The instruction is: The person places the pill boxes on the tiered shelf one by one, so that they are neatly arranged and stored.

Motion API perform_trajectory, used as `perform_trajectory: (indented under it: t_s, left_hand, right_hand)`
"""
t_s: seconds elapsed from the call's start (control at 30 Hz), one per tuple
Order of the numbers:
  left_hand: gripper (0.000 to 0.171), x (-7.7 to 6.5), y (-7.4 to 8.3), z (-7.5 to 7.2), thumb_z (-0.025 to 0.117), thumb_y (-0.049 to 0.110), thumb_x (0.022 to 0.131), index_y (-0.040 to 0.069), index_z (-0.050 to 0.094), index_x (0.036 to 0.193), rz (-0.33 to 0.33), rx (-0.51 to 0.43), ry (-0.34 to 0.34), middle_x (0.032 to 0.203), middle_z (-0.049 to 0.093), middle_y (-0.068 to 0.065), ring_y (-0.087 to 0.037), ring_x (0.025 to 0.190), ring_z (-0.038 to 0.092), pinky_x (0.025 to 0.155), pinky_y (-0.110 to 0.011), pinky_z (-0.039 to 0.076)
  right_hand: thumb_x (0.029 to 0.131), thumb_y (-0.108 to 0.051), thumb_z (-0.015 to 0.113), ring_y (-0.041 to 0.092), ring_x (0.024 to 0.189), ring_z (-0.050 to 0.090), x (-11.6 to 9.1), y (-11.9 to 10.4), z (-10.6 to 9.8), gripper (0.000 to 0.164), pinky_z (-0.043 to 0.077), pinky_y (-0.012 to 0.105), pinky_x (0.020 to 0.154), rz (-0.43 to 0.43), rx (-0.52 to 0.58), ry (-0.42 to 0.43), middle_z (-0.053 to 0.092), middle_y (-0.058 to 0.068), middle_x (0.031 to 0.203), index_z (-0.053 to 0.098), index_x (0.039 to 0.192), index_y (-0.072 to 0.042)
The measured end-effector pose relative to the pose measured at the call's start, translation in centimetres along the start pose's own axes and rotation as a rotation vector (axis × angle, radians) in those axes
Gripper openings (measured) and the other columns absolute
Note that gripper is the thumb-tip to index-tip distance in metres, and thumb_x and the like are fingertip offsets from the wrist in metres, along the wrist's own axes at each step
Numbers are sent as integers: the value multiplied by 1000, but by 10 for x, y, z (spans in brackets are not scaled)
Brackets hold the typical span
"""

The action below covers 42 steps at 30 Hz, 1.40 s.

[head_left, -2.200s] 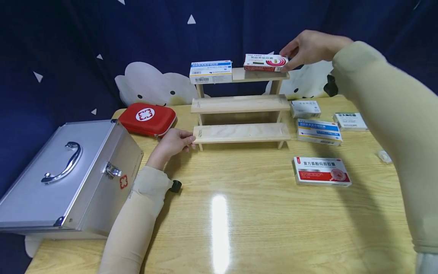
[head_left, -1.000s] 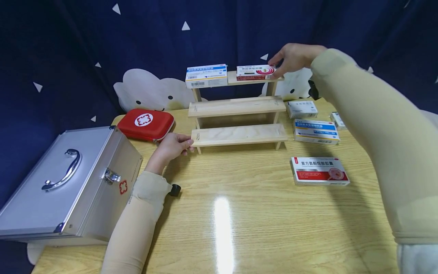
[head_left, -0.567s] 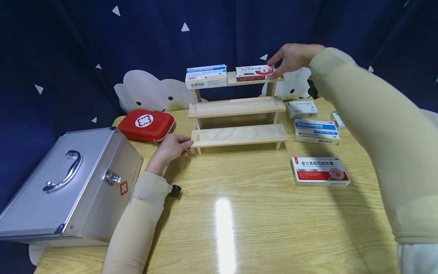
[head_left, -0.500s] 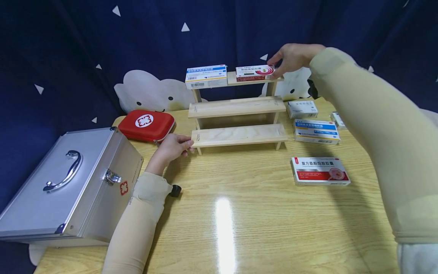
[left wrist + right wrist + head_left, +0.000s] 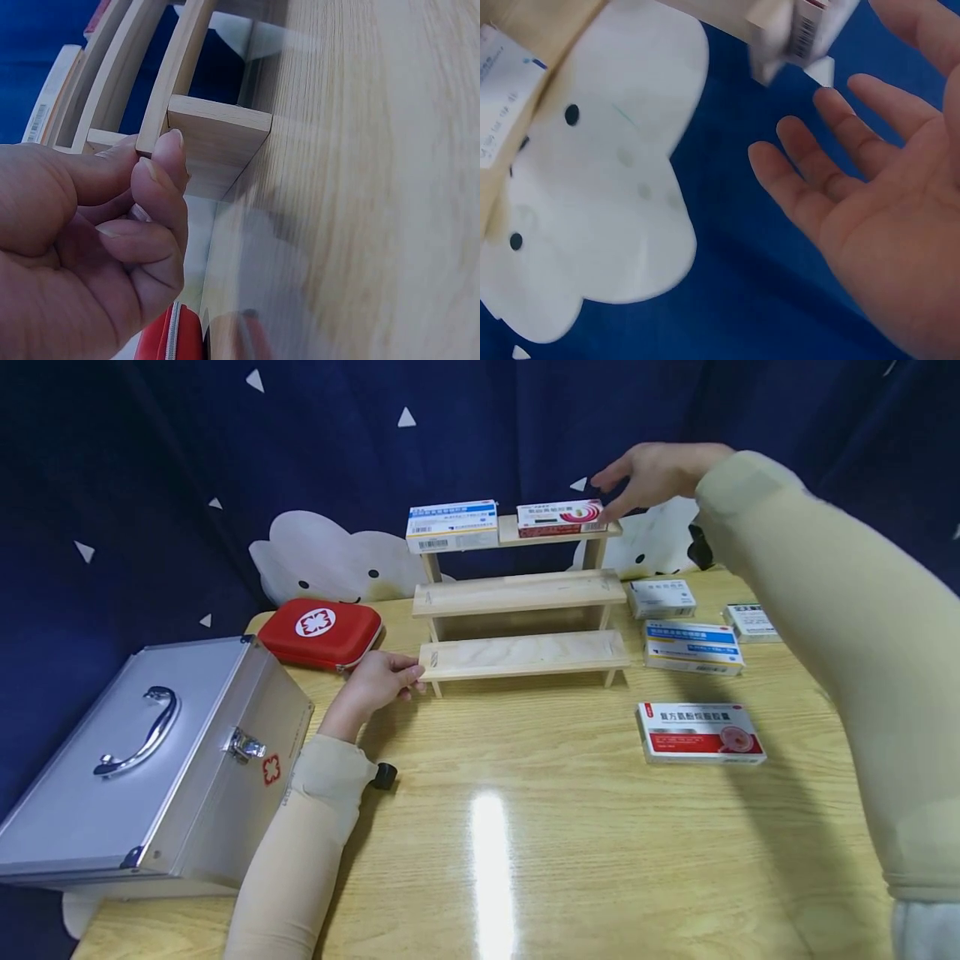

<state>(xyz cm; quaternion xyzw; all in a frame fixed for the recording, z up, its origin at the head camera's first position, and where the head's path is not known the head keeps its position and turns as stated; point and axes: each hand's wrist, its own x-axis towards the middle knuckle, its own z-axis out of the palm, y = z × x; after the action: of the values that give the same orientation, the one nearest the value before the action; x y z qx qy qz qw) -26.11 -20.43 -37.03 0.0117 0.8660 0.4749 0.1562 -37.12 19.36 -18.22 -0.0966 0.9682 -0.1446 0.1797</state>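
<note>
Placing appears done: right hand (image 5: 654, 474), fingers spread, beside red-white cardboard box (image 5: 551, 516) near top-right corner of pale wooden tiered rack (image 5: 525, 652); left hand (image 5: 373, 683) pinches bottom-left; likely next, withdraw right.

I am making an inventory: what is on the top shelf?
A blue-and-white box and a red-and-white box. The top shelf shows between them; beneath them it is covered.

Bright light in the head view left a white streak of glare on the table (image 5: 600, 827) at lower centre and a soft shadow at lower right. The left wrist view was dimmer, the shelf (image 5: 177, 75) bowed at upper left. The right wrist view blurred a box (image 5: 804, 34) at top.
</note>
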Motion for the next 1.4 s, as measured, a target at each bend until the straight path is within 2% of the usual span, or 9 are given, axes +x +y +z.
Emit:
perform_trajectory:
  t_s: [0.17,0.3,0.53,0.73,0.8,0.97,1.13,1.4]
  left_hand:
    - [31,3,2,-2,57,17,91,2,58,117,11,20,-1,93,66,-16,-21,74,57,68,-29,48]
    - [31,4,1,-4,57,17,92,1,58,118,18,24,-4,93,66,-16,-21,73,56,69,-30,48]
    - [32,2,-4,-11,56,18,93,1,57,120,21,39,-4,95,66,-16,-20,74,56,69,-29,47]
    - [32,-2,-10,-21,55,18,93,1,56,121,18,35,0,96,65,-17,-19,72,55,68,-29,46]
    - [32,-4,-11,-24,54,18,93,1,56,121,15,53,3,96,65,-17,-19,72,54,69,-31,45]
    - [32,-7,-12,-26,53,17,94,1,56,121,12,66,7,96,65,-18,-19,71,54,69,-32,43]
    - [32,-8,-10,-25,53,16,94,1,55,122,0,56,8,96,65,-16,-19,73,54,70,-30,46]
    - [32,-8,-10,-25,53,16,94,0,55,122,2,40,5,96,64,-17,-19,74,54,68,-26,47]
  right_hand:
    - [83,-50,60,41,130,17,-32,3,-10,82,18,63,99,-72,-5,95,15,13,151,20,147,-19]
    - [86,-49,56,38,127,26,-67,1,-5,74,27,58,98,-162,-36,187,23,13,148,25,146,-18]
    - [88,-39,59,33,117,41,-136,1,34,60,38,52,91,-321,-24,296,40,9,137,37,141,-21]
    - [85,-30,66,30,106,55,-177,14,73,56,45,45,82,-395,-43,358,46,1,130,44,136,-28]
    - [83,-28,69,26,103,57,-186,21,85,57,45,34,83,-408,-50,384,46,-2,130,46,135,-29]
    - [76,-23,76,6,98,51,-201,44,114,61,35,14,75,-438,-67,461,51,-5,125,51,131,-26]
    - [73,-21,79,0,93,47,-210,72,140,61,35,11,72,-422,-45,497,52,-3,125,54,128,-27]
    - [75,-24,77,-3,103,45,-210,110,181,57,34,8,77,-336,41,421,53,-6,123,54,127,-28]
